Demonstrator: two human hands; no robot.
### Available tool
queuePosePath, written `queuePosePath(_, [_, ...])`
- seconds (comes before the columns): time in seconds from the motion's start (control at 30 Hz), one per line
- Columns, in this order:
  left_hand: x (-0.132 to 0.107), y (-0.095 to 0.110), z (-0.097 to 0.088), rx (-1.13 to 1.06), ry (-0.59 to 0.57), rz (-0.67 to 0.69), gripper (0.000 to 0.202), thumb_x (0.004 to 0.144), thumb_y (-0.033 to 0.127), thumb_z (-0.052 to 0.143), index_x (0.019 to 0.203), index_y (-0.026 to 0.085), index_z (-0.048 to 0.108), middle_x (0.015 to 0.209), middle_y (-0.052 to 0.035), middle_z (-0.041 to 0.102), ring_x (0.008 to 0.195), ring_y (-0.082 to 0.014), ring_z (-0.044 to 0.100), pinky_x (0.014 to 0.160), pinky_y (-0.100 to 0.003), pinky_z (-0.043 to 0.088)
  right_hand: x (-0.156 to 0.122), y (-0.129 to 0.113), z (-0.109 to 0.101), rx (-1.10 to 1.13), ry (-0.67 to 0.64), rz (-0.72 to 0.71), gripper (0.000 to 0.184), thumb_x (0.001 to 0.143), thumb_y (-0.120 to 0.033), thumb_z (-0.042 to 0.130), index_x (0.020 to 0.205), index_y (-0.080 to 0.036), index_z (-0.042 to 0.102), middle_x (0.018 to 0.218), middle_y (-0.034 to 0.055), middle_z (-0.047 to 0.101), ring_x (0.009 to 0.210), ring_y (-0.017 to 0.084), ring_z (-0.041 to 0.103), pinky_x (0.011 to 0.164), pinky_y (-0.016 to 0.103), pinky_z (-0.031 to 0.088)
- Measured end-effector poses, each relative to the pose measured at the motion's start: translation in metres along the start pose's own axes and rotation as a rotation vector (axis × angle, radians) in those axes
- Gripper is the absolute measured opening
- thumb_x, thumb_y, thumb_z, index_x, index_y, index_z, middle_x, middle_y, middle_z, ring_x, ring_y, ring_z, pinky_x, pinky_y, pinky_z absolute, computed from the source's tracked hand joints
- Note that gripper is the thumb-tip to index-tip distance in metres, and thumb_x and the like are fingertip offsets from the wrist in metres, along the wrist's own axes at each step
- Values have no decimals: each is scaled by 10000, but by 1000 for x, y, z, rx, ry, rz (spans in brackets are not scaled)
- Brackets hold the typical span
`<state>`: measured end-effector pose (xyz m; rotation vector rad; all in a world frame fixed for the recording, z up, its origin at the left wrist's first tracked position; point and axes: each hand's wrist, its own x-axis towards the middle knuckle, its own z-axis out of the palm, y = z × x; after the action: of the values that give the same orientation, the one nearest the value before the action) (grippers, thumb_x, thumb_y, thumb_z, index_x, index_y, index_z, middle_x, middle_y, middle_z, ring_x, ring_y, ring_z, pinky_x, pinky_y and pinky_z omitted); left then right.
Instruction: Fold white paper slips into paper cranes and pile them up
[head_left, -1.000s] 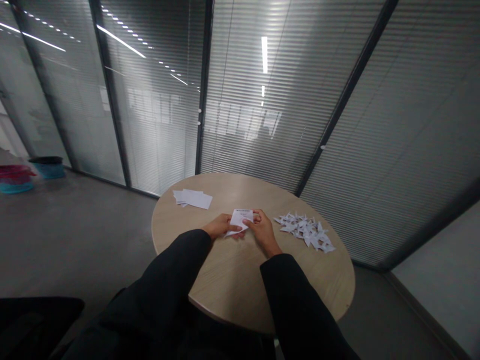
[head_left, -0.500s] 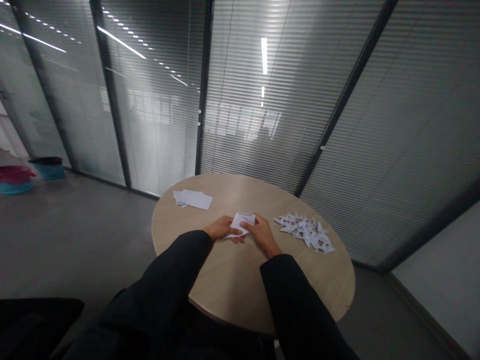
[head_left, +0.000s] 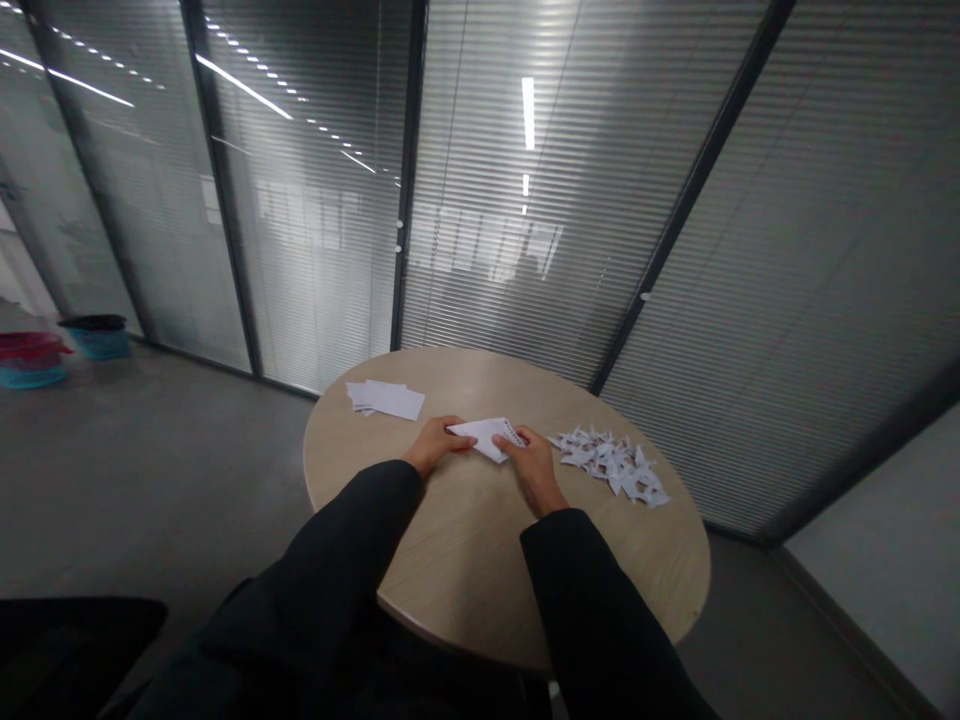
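Both hands hold one folded sheet of white paper (head_left: 486,434) over the middle of the round table. My left hand (head_left: 437,443) pinches its left corner, thumb on top. On the other side, my right hand (head_left: 534,466) grips the right part, with its thumb pressed on the paper's face. A row of dark print shows along the paper's upper right edge. To the right of my right hand lies a heap of small folded paper shapes with pointed tips (head_left: 615,463). A few flat white paper sheets (head_left: 394,400) overlap at the table's far left.
The round wooden table (head_left: 465,580) stands close to a glass partition with blinds (head_left: 525,280). Two bins, one with a red liner (head_left: 30,350) and one with a black liner (head_left: 97,337), are on the floor at left. A dark chair-like shape (head_left: 75,640) is at lower left.
The paper has turned in my hands, so its printed edge moved from the top to the upper right. My left hand has shifted slightly up and its grip is now at the paper's left corner.
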<state>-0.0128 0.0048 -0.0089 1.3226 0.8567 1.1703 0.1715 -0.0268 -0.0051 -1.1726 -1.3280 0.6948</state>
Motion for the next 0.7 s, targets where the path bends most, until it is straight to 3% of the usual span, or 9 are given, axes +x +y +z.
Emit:
queuePosePath(0.27, [-6, 12, 2, -179, 99, 100, 440, 467, 314, 881, 786, 115, 653, 646, -5, 652, 631, -131, 613, 680, -258, 496, -1, 1, 3, 143, -105, 57, 409, 542, -433, 812, 819, -173, 663, 855, 68, 728, 772, 230, 674, 699, 342, 517])
queuePosePath(0.47, [-7, 13, 3, -206, 120, 104, 391, 491, 369, 872, 674, 120, 634, 637, -15, 647, 646, -142, 620, 701, -270, 510, -3, -2, 2, 157, -162, 85, 410, 542, -423, 823, 822, -164, 673, 887, 89, 742, 799, 247, 687, 708, 350, 537])
queuePosePath(0.7, [-4, 11, 0, -308, 154, 67, 364, 554, 321, 850, 800, 97, 703, 782, -63, 715, 701, -144, 658, 740, -269, 532, -2, 2, 2, 218, -175, 129, 417, 532, -370, 835, 853, -146, 693, 885, 85, 744, 760, 232, 688, 705, 347, 529])
